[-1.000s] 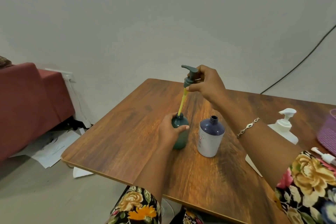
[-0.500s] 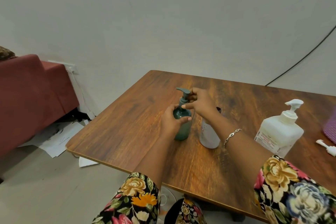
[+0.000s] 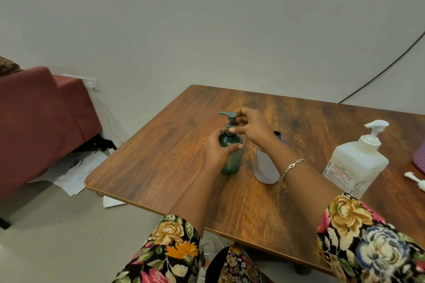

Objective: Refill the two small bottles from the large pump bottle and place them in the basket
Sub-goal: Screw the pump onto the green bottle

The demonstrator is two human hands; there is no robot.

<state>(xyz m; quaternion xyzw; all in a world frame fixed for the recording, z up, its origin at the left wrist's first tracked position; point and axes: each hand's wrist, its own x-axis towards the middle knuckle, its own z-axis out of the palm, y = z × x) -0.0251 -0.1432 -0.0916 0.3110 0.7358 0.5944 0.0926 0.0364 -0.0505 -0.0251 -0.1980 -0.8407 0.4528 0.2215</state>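
large pump bottle (image 3: 354,163), red lettering "CHEK CHG"

purple basket (image 3: 420,159) and loose white pump (image 3: 414,180) half off the right edge

A dark green bottle (image 3: 231,161) with a green pump (image 3: 228,114) sits in the fingers (image 3: 234,146); just right of them, a pale grey bottle (image 3: 264,167) with a navy top. Farther right, a white pump bottle (image 3: 354,165) with red print and a purple basket (image 3: 419,156). Brown wood-grain table (image 3: 161,145); black sleeves (image 3: 174,248) patterned with yellow, orange, pink and blue flowers
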